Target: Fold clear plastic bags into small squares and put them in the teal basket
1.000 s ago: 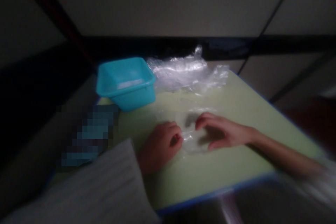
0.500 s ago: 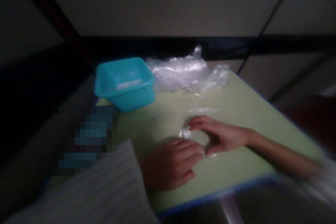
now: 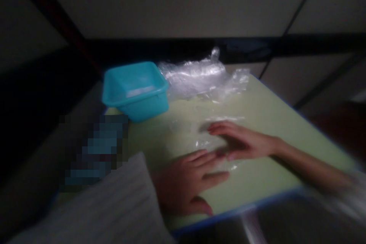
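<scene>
A clear plastic piece, perhaps a thin bag point(image 3: 202, 144), lies flat on the pale green table; its outline is hard to make out in the dim light. My left hand point(image 3: 190, 183) rests palm down at its near side with the fingers spread. Just to the right, my right hand point(image 3: 244, 139) is over the film, thumb and fingers apart with nothing visible between them. Its thumb comes close to the left fingertips. Whether the right fingers touch the film cannot be told.
At the back left stands a turquoise plastic basin point(image 3: 147, 105). Beside it lies a crumpled heap of clear plastic bags point(image 3: 197, 80). A pixelated object point(image 3: 100, 145) sits at the table's left side. Behind the table point(image 3: 274, 110), with its blue edge, rises a panelled wall point(image 3: 183, 4).
The fingers of my left hand have spread and stretched to the right, flatter on the film. My right hand has shifted slightly upward, its thumb farther from the table's near edge.
</scene>
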The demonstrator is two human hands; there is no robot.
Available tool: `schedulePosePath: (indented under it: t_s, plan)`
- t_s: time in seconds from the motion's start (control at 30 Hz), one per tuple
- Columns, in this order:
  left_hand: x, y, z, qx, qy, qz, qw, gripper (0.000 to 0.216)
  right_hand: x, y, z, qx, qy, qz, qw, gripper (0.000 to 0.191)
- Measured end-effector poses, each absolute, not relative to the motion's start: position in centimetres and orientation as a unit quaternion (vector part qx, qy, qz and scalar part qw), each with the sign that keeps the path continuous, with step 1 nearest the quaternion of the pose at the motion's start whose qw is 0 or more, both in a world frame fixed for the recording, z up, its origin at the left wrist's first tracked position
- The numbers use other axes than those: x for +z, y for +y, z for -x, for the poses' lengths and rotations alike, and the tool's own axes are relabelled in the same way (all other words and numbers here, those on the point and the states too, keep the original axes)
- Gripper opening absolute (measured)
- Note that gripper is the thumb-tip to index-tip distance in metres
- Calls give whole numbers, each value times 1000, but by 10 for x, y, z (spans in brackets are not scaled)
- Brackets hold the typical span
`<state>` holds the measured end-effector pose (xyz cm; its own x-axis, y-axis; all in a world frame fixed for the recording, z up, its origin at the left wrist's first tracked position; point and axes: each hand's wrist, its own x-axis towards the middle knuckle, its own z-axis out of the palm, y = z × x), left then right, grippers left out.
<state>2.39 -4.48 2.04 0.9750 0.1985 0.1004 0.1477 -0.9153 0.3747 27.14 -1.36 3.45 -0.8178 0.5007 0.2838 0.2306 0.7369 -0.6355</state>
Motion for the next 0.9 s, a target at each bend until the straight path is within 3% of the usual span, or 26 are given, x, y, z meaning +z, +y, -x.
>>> schedulePosePath:
  t_s: [0.4, 0.9]
  plan:
    - [16, -42, -22, 52, 120, -969, 208, 78, 35, -12, -273, 254, -922, 208, 206, 58]
    - [22, -49, -25, 64, 88, -975, 196, 71, 34, -10, -274, 261, -920, 211, 203, 58]
